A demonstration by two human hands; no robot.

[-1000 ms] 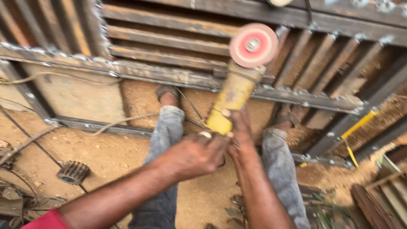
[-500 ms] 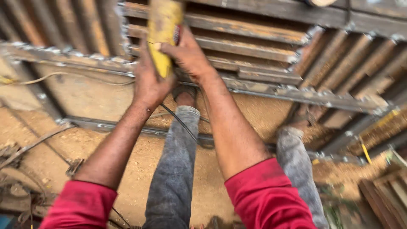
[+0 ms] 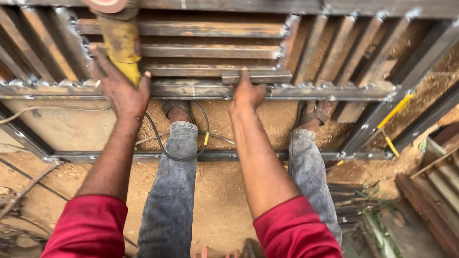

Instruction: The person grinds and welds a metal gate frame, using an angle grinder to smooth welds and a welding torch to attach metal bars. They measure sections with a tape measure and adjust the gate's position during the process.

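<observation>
My left hand (image 3: 119, 88) grips the yellow body of an angle grinder (image 3: 120, 45), whose pink disc (image 3: 106, 5) points away at the top edge of the view. My right hand (image 3: 247, 91) rests on a short loose steel bar (image 3: 257, 76) lying on the cross rail of a welded steel gate frame (image 3: 330, 91). The frame lies flat over sandy ground, with horizontal slats in its middle and slanted slats at both sides. My legs in grey jeans and sandals stand inside the frame's lower opening. The grinder's black cable (image 3: 160, 143) loops by my left leg.
Yellow-marked pieces (image 3: 394, 112) lie on the frame at the right. More steel bars and scrap (image 3: 430, 191) are stacked at the lower right. Cables and wire (image 3: 28, 186) run across the sand at the left.
The grinder moved from the centre up to the upper left. My right hand let go of it and came down onto the short steel bar; only the left hand holds the grinder now.
</observation>
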